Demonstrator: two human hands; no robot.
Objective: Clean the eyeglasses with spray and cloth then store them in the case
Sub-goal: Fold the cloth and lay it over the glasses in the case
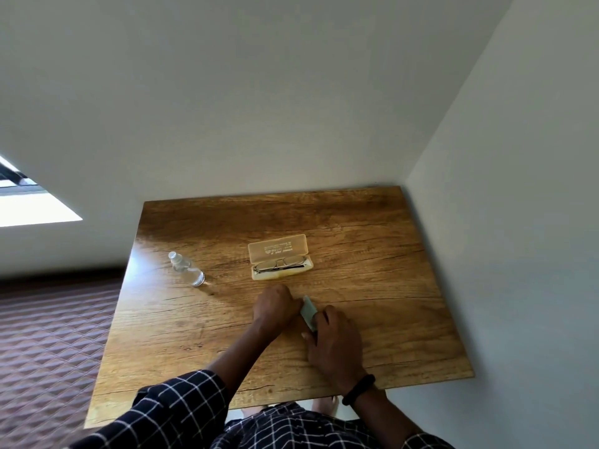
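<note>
The eyeglasses (279, 264) lie folded in the lower half of an open pale translucent case (278, 249) near the middle of the wooden table (372, 254). A small clear spray bottle (186, 268) stands to the left of the case. Just in front of the case, my left hand (275, 306) and my right hand (334, 341) meet around a small folded pale green cloth (309, 312). Both hands pinch the cloth; most of it is hidden between the fingers.
The table stands in a corner, with white walls behind and to the right. A patterned brown bed cover (48, 345) lies to the left. I wear a dark checked shirt and a black wristband (358, 389) on the right wrist.
</note>
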